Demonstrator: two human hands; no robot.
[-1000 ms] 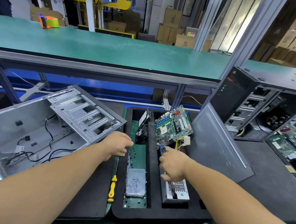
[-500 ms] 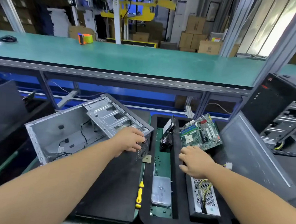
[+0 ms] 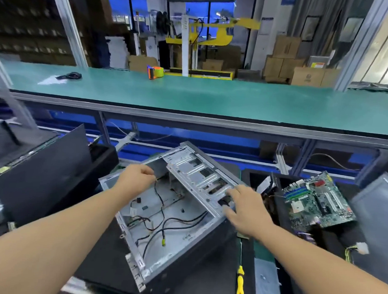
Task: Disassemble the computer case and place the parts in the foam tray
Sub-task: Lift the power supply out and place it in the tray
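The open grey computer case [image 3: 175, 231] lies on its side in the middle, loose black cables inside. My left hand [image 3: 137, 177] has its fingers curled over the case's far left wall edge. Spread fingers of my right hand [image 3: 243, 208] rest on the metal drive cage [image 3: 200, 176] at the case's right side. The black foam tray [image 3: 248, 257] sits to the right. It holds a green motherboard [image 3: 316, 202] leaning upright, a fan [image 3: 265, 184] and a hard drive [image 3: 264, 283].
A yellow-handled screwdriver [image 3: 239, 286] lies between case and tray. A grey side panel [image 3: 378, 212] leans at the far right, beside a white power connector [image 3: 360, 247]. Another black case [image 3: 41, 172] stands on the left. A green shelf [image 3: 191, 97] runs overhead behind, with a tape dispenser [image 3: 155, 72].
My right hand left the power supply in the tray and moved onto the case's drive cage. My left hand shifted from the near corner to the far wall. The case now sits turned and closer.
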